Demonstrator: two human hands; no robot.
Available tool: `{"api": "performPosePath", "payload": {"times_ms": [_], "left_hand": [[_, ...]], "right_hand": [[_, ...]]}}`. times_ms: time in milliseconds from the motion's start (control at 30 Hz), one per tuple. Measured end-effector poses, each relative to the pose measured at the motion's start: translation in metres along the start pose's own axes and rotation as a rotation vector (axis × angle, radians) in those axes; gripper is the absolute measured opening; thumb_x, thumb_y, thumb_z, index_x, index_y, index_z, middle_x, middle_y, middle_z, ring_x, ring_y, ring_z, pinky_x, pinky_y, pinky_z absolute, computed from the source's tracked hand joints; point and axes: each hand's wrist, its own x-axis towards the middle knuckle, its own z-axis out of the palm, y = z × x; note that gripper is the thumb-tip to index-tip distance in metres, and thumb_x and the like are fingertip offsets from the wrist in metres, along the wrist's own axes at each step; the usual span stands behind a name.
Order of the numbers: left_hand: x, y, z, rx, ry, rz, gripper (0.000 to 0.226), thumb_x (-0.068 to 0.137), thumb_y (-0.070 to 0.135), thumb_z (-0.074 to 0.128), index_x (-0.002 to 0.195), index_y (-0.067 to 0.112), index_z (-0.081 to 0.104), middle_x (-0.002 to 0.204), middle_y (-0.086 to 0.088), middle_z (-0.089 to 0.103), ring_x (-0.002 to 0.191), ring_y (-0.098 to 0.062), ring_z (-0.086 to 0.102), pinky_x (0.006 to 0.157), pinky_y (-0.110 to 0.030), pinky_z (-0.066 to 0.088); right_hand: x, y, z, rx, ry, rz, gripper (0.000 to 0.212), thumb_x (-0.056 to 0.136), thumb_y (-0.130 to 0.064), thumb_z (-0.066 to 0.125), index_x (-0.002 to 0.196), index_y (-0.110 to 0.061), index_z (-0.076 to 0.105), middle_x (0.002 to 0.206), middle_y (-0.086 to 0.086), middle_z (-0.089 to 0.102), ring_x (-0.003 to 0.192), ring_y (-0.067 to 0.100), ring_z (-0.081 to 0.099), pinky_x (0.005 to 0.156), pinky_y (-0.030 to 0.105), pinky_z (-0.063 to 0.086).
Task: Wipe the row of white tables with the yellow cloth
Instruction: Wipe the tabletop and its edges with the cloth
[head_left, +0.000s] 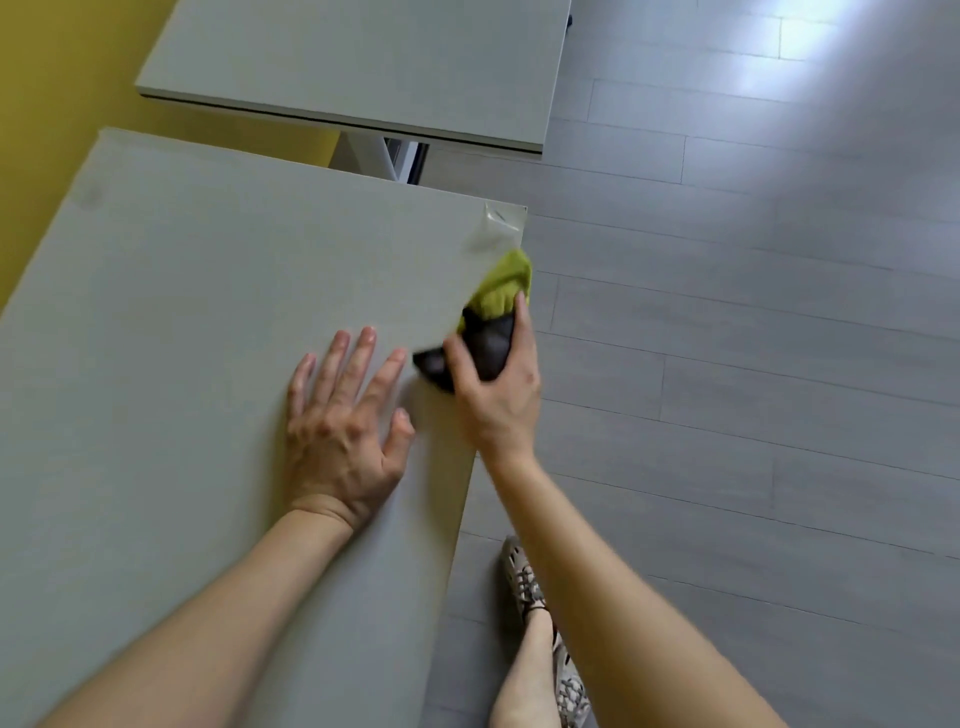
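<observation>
The yellow cloth (503, 283) is soft, light and bunches easily; the right hand (496, 389) grasps it bunched. The left hand (340, 423) lies flat, released, on the table (182, 312).

The white worktop (182, 312) bears a flat left hand (343, 431), a yellow cloth (506, 283) at its right edge, and clear film (496, 223) at the far corner.

Setting: likely a classroom or meeting room. Evidence: two matching plain white tables in line, near table (182, 338) and far table (363, 62), along a yellow wall (47, 104) at left; grey plank floor (727, 364) at right.
</observation>
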Motion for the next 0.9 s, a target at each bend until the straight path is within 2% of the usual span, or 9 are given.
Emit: {"api": "performPosePath", "payload": {"times_ms": [67, 133, 233, 333, 500, 600, 700, 800, 900], "left_hand": [[0.001, 0.0, -0.002, 0.007, -0.013, 0.014, 0.066, 0.095, 0.041, 0.049, 0.158, 0.023, 0.057, 0.173, -0.009, 0.041, 0.162, -0.033, 0.037, 0.129, -0.063, 0.028], [0.001, 0.001, -0.002, 0.019, -0.018, 0.018, 0.065, 0.096, 0.041, 0.049, 0.158, 0.024, 0.057, 0.174, -0.009, 0.04, 0.162, -0.033, 0.036, 0.129, -0.062, 0.027], [0.0, 0.002, -0.001, 0.021, -0.007, -0.008, 0.06, 0.1, 0.039, 0.047, 0.157, 0.024, 0.059, 0.173, -0.007, 0.041, 0.162, -0.03, 0.036, 0.13, -0.06, 0.027], [0.0, 0.003, -0.003, 0.013, -0.004, -0.017, 0.059, 0.101, 0.038, 0.045, 0.157, 0.026, 0.059, 0.173, -0.005, 0.041, 0.162, -0.029, 0.036, 0.131, -0.059, 0.026], [0.001, 0.004, -0.004, 0.008, -0.006, -0.024, 0.058, 0.1, 0.037, 0.048, 0.156, 0.027, 0.059, 0.173, -0.005, 0.042, 0.162, -0.03, 0.037, 0.13, -0.059, 0.027], [0.001, 0.003, -0.005, 0.003, -0.003, -0.009, 0.059, 0.099, 0.036, 0.047, 0.156, 0.025, 0.06, 0.172, -0.006, 0.043, 0.161, -0.031, 0.039, 0.129, -0.061, 0.028], [0.002, 0.005, -0.006, 0.009, -0.004, -0.024, 0.059, 0.1, 0.036, 0.047, 0.157, 0.027, 0.059, 0.173, -0.005, 0.042, 0.161, -0.029, 0.037, 0.13, -0.059, 0.026], [0.001, 0.005, -0.006, 0.0, -0.005, -0.035, 0.058, 0.101, 0.034, 0.046, 0.157, 0.028, 0.058, 0.173, -0.003, 0.042, 0.162, -0.028, 0.037, 0.131, -0.057, 0.025], [0.002, 0.004, -0.006, -0.006, -0.008, -0.039, 0.057, 0.102, 0.034, 0.046, 0.156, 0.028, 0.059, 0.173, -0.003, 0.043, 0.162, -0.027, 0.037, 0.131, -0.057, 0.026]], "right_hand": [[-0.041, 0.008, -0.007, 0.002, -0.04, -0.015, 0.094, 0.089, -0.042, 0.083, 0.169, -0.027, 0.036, 0.167, -0.008, 0.047, 0.15, -0.001, 0.043, 0.117, 0.007, 0.029], [-0.026, 0.008, -0.008, -0.044, -0.059, -0.034, 0.096, 0.09, -0.036, 0.087, 0.169, -0.022, 0.035, 0.165, -0.003, 0.049, 0.147, 0.0, 0.044, 0.115, 0.007, 0.03], [0.061, -0.01, -0.001, -0.096, -0.051, -0.004, 0.094, 0.093, -0.038, 0.084, 0.17, -0.022, 0.033, 0.164, 0.004, 0.052, 0.148, 0.02, 0.049, 0.117, 0.027, 0.039], [0.106, -0.027, 0.002, -0.07, -0.042, -0.005, 0.09, 0.096, -0.042, 0.079, 0.171, -0.029, 0.031, 0.164, 0.002, 0.053, 0.147, 0.025, 0.052, 0.116, 0.032, 0.042], [-0.011, 0.005, -0.004, 0.017, -0.037, 0.051, 0.087, 0.09, -0.047, 0.075, 0.167, -0.039, 0.036, 0.156, -0.006, 0.061, 0.14, 0.016, 0.059, 0.113, 0.031, 0.047], [-0.05, 0.01, -0.013, -0.007, -0.084, -0.001, 0.091, 0.089, -0.048, 0.077, 0.169, -0.037, 0.034, 0.159, -0.007, 0.058, 0.141, 0.01, 0.057, 0.113, 0.024, 0.045], [0.03, 0.002, -0.006, -0.035, -0.075, -0.01, 0.091, 0.09, -0.047, 0.082, 0.168, -0.031, 0.038, 0.155, -0.001, 0.061, 0.136, 0.013, 0.056, 0.103, 0.019, 0.041], [0.112, -0.02, -0.005, -0.07, -0.083, 0.014, 0.089, 0.092, -0.05, 0.079, 0.169, -0.036, 0.036, 0.159, 0.0, 0.058, 0.143, 0.024, 0.055, 0.11, 0.026, 0.041], [0.099, -0.012, -0.004, -0.007, -0.075, 0.006, 0.083, 0.096, -0.042, 0.079, 0.167, -0.038, 0.038, 0.154, -0.007, 0.061, 0.14, 0.019, 0.058, 0.118, 0.031, 0.044]]}}
